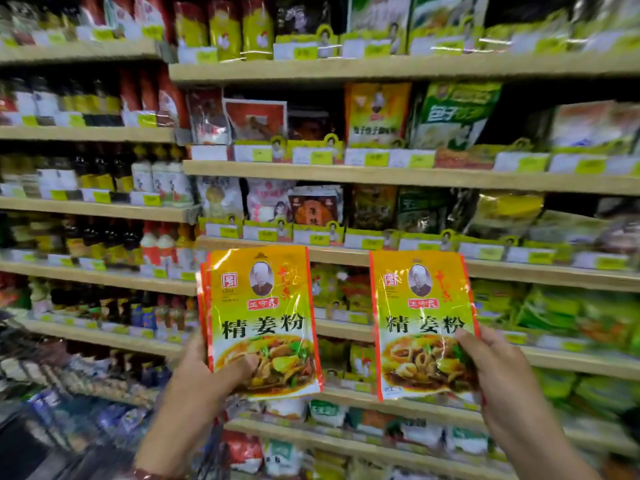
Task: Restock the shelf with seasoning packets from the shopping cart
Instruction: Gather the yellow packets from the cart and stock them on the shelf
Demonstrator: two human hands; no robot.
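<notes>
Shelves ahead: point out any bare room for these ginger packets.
A dark gap looks bare on the shelf between the green bag and the pale packs. Elsewhere, packets and the bottles on the left stand tightly packed.

To my left, dark bottles (pixel 100 168) stand in rows, with white bottles (pixel 162 181) just beside them and red-capped bottles (pixel 156 244) a tier lower. Up top I see yellow pouches (pixel 225 29). A big green bag (pixel 450 116) leans further right. Yellow-green price tags (pixel 318 157) line every edge.
</notes>
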